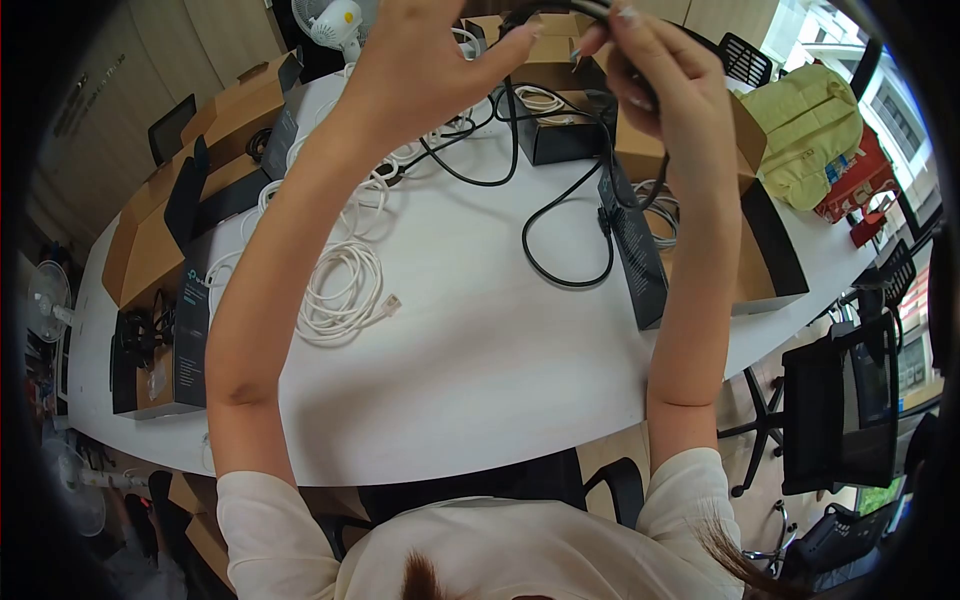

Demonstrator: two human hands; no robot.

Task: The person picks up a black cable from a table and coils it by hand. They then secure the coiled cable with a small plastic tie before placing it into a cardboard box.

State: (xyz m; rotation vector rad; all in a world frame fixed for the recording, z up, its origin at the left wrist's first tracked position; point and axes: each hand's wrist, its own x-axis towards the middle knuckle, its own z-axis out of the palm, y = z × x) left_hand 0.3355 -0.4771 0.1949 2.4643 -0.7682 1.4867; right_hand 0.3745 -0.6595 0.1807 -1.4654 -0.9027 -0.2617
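Cable [516,120], black and looped, hung between two raised hands at the far side of the white table [470,400]. The right hand [690,85] had its fingers curled around one stretch; the left hand [430,50] had its thumb against another — whether its fingers pinched it, I could not tell, as the frame cut them off.

Snagging seemed the likeliest trouble. Slack hung down among white cords [385,170], so a hard pull could have tightened a tangle or dragged a neighbour along. A black loop [568,285] lay just beside the right-hand box [635,260], whose upright wall might have caught it.

A white coil [345,290] lay to the left, near the forearm — a low sweep could have scattered it. Open boxes [190,340] stood beyond it, a small box [560,140] sat ahead, and a yellow backpack [805,130] leaned at the far right.
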